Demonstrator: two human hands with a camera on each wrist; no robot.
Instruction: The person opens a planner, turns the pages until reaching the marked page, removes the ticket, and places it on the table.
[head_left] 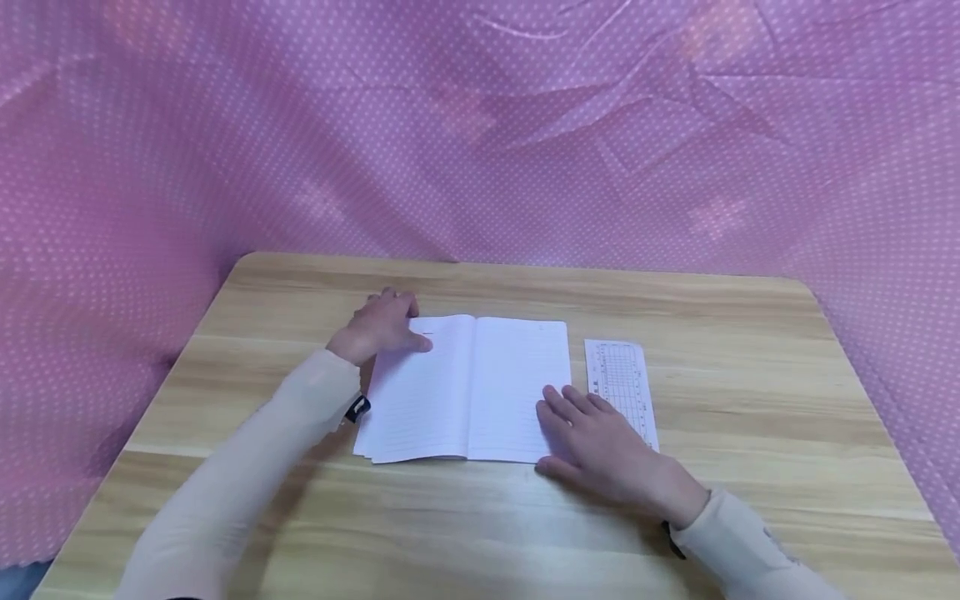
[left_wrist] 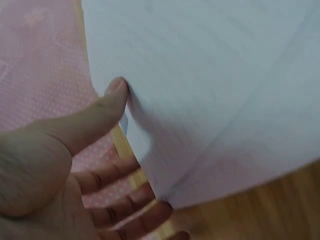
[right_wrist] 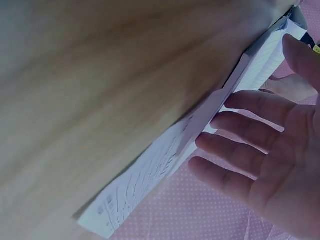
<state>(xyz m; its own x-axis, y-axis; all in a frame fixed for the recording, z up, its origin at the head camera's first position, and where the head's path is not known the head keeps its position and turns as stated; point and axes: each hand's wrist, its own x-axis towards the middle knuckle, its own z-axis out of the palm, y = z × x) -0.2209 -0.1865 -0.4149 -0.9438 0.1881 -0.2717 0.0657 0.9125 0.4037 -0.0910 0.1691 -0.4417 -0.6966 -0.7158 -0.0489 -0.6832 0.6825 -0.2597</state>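
An open notebook [head_left: 517, 383] with lined white pages lies on the wooden table. At its upper left corner, my left hand [head_left: 378, 323] pinches the left page [left_wrist: 200, 75]: the thumb [left_wrist: 117, 90] presses on top and the fingertips pass behind the edge. That page bends slightly under the thumb. My right hand [head_left: 600, 437] rests with fairly straight fingers [right_wrist: 245, 127] on the lower right edge of the notebook. Partly beneath this hand is a printed sheet [head_left: 618, 367] with a table grid, just right of the notebook.
The wooden table [head_left: 750, 375] has rounded far corners. A pink dotted cloth [head_left: 480, 150] hangs behind it and along both sides. Dark wrist bands [head_left: 358, 408] show at the sleeve cuffs.
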